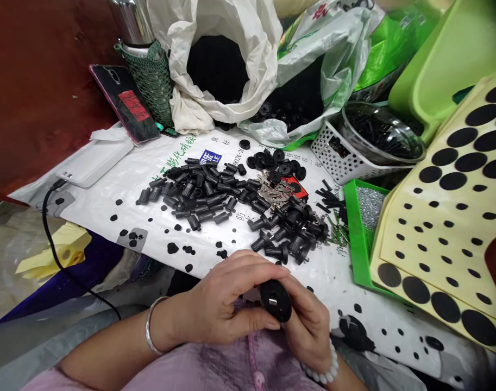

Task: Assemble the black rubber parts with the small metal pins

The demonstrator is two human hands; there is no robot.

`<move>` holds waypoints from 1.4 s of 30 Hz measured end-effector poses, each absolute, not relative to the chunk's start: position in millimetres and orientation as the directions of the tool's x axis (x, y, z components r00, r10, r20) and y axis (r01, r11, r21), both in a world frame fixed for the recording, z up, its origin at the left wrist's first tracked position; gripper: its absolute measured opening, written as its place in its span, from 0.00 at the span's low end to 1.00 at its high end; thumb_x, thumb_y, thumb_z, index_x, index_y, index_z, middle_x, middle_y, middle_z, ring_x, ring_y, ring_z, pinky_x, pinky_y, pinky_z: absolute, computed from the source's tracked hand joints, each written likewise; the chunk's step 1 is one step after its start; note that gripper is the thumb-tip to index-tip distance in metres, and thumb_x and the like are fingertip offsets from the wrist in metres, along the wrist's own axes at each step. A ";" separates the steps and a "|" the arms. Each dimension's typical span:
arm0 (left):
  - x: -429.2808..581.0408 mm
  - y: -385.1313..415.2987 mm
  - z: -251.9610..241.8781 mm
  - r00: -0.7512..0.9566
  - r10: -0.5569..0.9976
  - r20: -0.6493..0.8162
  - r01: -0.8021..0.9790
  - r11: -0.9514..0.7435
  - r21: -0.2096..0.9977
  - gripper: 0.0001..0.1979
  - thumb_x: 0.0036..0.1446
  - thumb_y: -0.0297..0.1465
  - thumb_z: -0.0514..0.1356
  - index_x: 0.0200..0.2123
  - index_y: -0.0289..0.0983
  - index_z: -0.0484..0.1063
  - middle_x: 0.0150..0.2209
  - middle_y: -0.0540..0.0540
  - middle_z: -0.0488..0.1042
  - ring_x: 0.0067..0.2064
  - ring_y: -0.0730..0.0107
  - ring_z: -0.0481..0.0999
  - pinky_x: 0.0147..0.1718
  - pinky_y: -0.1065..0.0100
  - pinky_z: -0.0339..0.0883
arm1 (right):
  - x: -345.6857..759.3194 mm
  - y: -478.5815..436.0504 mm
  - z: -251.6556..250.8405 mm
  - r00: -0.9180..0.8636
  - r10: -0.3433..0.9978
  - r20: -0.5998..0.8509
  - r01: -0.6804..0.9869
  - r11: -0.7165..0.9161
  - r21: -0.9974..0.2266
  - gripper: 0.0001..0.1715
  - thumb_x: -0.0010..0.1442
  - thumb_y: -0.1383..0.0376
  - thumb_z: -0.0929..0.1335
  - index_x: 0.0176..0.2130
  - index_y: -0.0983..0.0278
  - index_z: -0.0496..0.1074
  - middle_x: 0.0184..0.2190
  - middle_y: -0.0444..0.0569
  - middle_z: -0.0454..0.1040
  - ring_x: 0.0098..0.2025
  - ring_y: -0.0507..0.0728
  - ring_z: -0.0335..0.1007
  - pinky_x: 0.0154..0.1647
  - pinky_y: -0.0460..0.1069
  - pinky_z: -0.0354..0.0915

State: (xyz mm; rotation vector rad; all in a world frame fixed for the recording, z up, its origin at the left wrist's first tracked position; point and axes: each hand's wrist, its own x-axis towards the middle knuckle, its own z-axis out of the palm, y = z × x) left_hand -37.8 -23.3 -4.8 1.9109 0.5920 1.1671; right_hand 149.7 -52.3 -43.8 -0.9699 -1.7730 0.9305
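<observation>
Both hands meet low in the middle of the view, close to my body. My left hand (223,301) is curled, its thumb and fingers pressed on a round black plastic part (275,300). My right hand (308,320) grips the same part from below and the right. The part has a small metal slot in its face. Just beyond my hands lies a pile of black plastic pieces (202,193) on a white printed sheet (121,184), with black round caps (272,160) and small metal pieces (272,190) further back.
A green tray (353,239) of small screws sits right, partly under a yellow foam sheet (447,217) with black discs. Behind stand a white basket (337,155), a glass bowl (378,133), bags of black parts (219,70), a phone (125,103), a steel flask (144,60) and a power bank (95,160).
</observation>
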 end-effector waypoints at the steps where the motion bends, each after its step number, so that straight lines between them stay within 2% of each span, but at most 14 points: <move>1: -37.8 -22.8 -4.0 0.465 0.716 0.521 -0.016 -0.582 0.813 0.25 0.53 0.28 0.61 0.54 0.33 0.59 0.43 0.38 0.71 0.45 0.62 0.70 0.47 0.60 0.64 | 149.9 -51.6 -43.5 -0.317 0.882 0.348 0.231 0.428 -0.874 0.20 0.62 0.66 0.61 0.54 0.56 0.64 0.42 0.49 0.74 0.41 0.57 0.72 0.40 0.51 0.70; 7: -39.0 -21.4 0.1 0.477 0.660 0.581 0.007 -0.664 0.748 0.23 0.55 0.30 0.60 0.53 0.30 0.60 0.41 0.35 0.73 0.44 0.62 0.72 0.49 0.58 0.62 | 153.4 -47.9 -38.1 -0.379 0.793 0.477 0.330 0.597 -0.731 0.24 0.61 0.70 0.61 0.56 0.60 0.61 0.42 0.52 0.73 0.42 0.58 0.71 0.39 0.52 0.69; 12: -39.5 -22.1 -0.4 0.483 0.660 0.575 0.055 -0.678 0.733 0.23 0.56 0.31 0.59 0.53 0.30 0.59 0.41 0.35 0.73 0.44 0.62 0.72 0.49 0.57 0.62 | 158.9 -47.2 -32.2 -0.373 0.770 0.517 0.425 0.637 -0.643 0.25 0.58 0.72 0.62 0.55 0.62 0.62 0.40 0.54 0.73 0.41 0.59 0.71 0.38 0.53 0.69; 18: -39.8 -21.1 -2.5 0.511 0.655 0.557 0.051 -0.670 0.741 0.24 0.57 0.30 0.58 0.55 0.34 0.57 0.43 0.36 0.74 0.45 0.62 0.72 0.49 0.57 0.63 | 161.3 -45.6 -27.4 -0.429 0.776 0.463 0.388 0.621 -0.681 0.19 0.61 0.69 0.60 0.52 0.64 0.63 0.37 0.54 0.73 0.39 0.59 0.71 0.34 0.51 0.69; 23: -39.9 -20.8 -5.5 0.493 0.665 0.561 0.024 -0.655 0.756 0.26 0.54 0.27 0.61 0.55 0.33 0.57 0.43 0.36 0.73 0.45 0.62 0.72 0.49 0.58 0.63 | 159.6 -43.7 -24.4 -0.442 0.778 0.446 0.387 0.615 -0.687 0.16 0.62 0.68 0.59 0.50 0.65 0.63 0.35 0.53 0.73 0.37 0.58 0.72 0.33 0.51 0.68; 29: -39.3 -19.8 -8.4 0.475 0.688 0.549 0.004 -0.626 0.780 0.25 0.55 0.29 0.60 0.55 0.35 0.57 0.42 0.37 0.73 0.43 0.62 0.72 0.48 0.57 0.63 | 160.2 -40.9 -20.5 -0.482 0.735 0.476 0.436 0.673 -0.597 0.17 0.60 0.70 0.59 0.50 0.66 0.63 0.34 0.54 0.73 0.33 0.57 0.71 0.31 0.51 0.67; 42: -38.7 -17.5 -12.8 0.512 0.679 0.526 -0.058 -0.584 0.810 0.25 0.53 0.27 0.62 0.54 0.33 0.60 0.42 0.36 0.73 0.44 0.61 0.72 0.48 0.58 0.64 | 165.3 -39.4 -25.7 -0.489 0.773 0.405 0.425 0.617 -0.663 0.16 0.64 0.65 0.58 0.50 0.65 0.65 0.37 0.53 0.75 0.39 0.57 0.73 0.36 0.50 0.70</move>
